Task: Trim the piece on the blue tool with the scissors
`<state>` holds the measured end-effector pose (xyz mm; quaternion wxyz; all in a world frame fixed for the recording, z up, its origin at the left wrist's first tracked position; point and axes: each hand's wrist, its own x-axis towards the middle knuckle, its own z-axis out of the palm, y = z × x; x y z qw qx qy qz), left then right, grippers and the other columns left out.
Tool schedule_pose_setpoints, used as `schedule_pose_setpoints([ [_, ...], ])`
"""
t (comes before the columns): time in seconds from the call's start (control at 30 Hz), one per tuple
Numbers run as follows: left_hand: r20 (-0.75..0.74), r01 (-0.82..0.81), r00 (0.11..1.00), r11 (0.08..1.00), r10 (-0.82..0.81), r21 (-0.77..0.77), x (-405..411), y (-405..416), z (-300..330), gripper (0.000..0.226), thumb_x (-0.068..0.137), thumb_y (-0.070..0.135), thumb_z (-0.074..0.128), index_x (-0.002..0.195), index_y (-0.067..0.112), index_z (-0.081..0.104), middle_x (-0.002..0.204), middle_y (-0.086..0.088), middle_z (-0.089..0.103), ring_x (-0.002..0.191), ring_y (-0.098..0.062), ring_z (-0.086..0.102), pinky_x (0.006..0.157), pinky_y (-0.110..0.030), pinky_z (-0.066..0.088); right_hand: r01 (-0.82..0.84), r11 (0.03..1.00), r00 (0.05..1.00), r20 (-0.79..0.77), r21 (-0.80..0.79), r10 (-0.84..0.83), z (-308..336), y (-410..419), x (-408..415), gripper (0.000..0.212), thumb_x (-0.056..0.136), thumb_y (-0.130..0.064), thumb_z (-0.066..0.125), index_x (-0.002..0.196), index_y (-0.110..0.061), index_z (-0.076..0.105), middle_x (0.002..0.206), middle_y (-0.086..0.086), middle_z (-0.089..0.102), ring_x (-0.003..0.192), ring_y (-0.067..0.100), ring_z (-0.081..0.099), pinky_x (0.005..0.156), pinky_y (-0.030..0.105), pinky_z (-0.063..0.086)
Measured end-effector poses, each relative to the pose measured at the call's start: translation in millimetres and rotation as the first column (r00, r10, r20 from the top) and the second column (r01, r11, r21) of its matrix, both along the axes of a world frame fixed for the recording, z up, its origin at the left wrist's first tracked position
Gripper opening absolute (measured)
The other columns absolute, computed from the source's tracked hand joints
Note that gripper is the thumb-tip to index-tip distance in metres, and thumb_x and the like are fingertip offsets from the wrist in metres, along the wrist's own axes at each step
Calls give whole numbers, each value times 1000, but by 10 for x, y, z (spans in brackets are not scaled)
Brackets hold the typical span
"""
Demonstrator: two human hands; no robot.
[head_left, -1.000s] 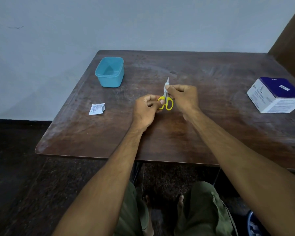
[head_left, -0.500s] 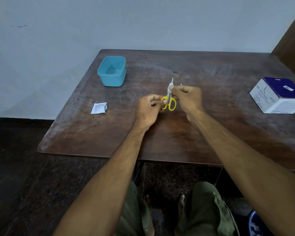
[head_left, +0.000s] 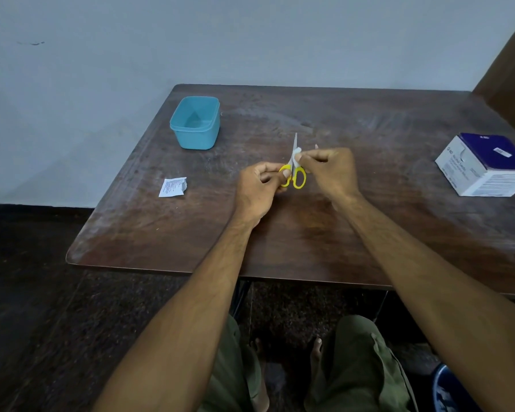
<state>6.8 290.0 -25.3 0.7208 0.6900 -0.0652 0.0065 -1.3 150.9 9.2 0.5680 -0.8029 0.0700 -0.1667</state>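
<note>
The left hand grips the yellow scissors; the right hand pinches a white wipe on the blades.

The person's two arms were bare from the elbow down, with no sleeves, watch or rings visible. The left hand and the right hand wore no gloves. On the legs were olive-green trousers of loose cloth with a seam and folds. The feet under the table were bare.
</note>
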Motion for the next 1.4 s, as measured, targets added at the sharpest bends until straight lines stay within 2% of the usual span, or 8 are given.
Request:
schedule_pose_setpoints([
  [0.17, -5, -10, 1000, 1000, 10, 4, -12, -9, 8, 13, 87, 7, 69, 98, 0, 69, 74, 2, 73, 65, -3, 65, 60, -18, 54, 77, 997, 997, 9, 16, -77, 17, -46, 19, 16, 81, -21, 71, 65, -18, 75, 72, 9, 74, 63, 8, 55, 73, 31, 54],
  [0.3, -16, -20, 1000, 1000, 20, -10, -11, -14, 15, 9, 87, 5, 68, 96, 2, 70, 69, 7, 72, 62, -2, 64, 58, -17, 52, 151, 988, 987, 51, 20, -152, 28, -112, 13, 20, 81, -28, 71, 66, -15, 75, 60, 11, 65, 59, 5, 49, 58, 25, 40],
  [0.47, -7, -7, 1000, 1000, 7, -16, -25, -14, 22, 8, 87, 5, 68, 95, 2, 69, 69, 6, 72, 61, -2, 64, 58, -17, 52, 21, 993, 999, -32, -114, -24, 31, -109, -16, 13, 83, -24, 70, 77, -16, 78, 52, -21, 62, 51, -12, 50, 62, 20, 44],
  [0.6, 4, 1, 1000, 1000, -1, -13, -38, 3, 35, 10, 87, 6, 68, 96, 1, 69, 69, 6, 72, 63, -3, 65, 60, -19, 54, -61, 991, 998, -31, -118, 58, 62, -24, -1, 12, 85, -22, 70, 84, -13, 79, 71, -6, 72, 59, -11, 54, 66, 20, 46],
  [0.7, 6, 9, 1000, 1000, -9, -14, -32, 3, 38, 8, 87, 7, 69, 94, 3, 69, 69, 6, 72, 64, -4, 66, 61, -20, 56, -39, 999, 998, -43, -3, 38, 95, 4, 51, 13, 83, -22, 73, 77, -12, 77, 70, 0, 72, 61, 1, 59, 66, 24, 49],
  [0.87, 15, 0, 1000, 999, 1, -32, -31, 15, 26, 7, 87, 7, 70, 93, 4, 70, 69, 5, 73, 65, -4, 66, 60, -19, 53, -95, 995, 993, -70, 37, 97, 60, -15, 19, 7, 84, -15, 72, 81, -11, 76, 69, -2, 69, 57, -4, 56, 61, 2, 42],
  [1.03, 18, 23, 1000, 1000, -24, 18, -32, -20, 27, 7, 86, 6, 69, 93, 3, 69, 69, 7, 72, 64, -4, 67, 59, -20, 55, -125, 985, 978, -149, 119, 143, 95, -119, 40, 13, 82, -17, 75, 86, -4, 75, 73, 5, 71, 61, 8, 61, 66, 17, 49],
  [1.4, 22, -11, 1000, 1000, 12, -8, -26, -8, 34, 7, 88, 7, 68, 94, 5, 70, 71, 6, 72, 62, -5, 64, 57, -18, 53, -121, 986, 978, -156, 116, 138, 80, -118, 18, 9, 83, -17, 74, 85, -9, 75, 63, -7, 68, 54, 0, 56, 53, 9, 42],
])
